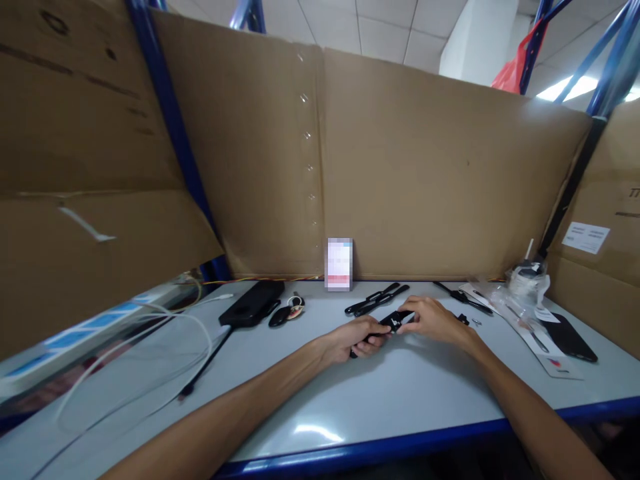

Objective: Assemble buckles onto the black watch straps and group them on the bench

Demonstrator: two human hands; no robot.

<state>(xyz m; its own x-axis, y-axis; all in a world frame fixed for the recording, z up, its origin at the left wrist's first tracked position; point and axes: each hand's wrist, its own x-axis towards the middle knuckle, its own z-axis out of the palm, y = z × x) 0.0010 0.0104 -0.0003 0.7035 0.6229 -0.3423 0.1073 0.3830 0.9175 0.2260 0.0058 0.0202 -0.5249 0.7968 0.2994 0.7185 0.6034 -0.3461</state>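
Observation:
Both my hands are on one black, elongated part (pixel 394 321) above the middle of the table; its exact kind cannot be made out. My left hand (pixel 364 337) is wrapped round its lower end, which sticks out below the fingers. At the upper end, the fingers of my right hand (pixel 425 319) pinch it, hiding some of it. Just behind my hands lie two long, slim black pieces (pixel 377 300) side by side. A further thin black piece with a wider middle (pixel 464 297) rests to the right, beyond my right hand. Small black and metal bits (pixel 470 321) lie by my right wrist.
Against the cardboard wall (pixel 450 180) leans a phone (pixel 339 265) with a blurred screen. At left are a black box-like device (pixel 255 303), keys (pixel 287 313), white cables and a power strip (pixel 95 327). Clear packaging (pixel 520 320) and a dark phone (pixel 570 339) lie at right.

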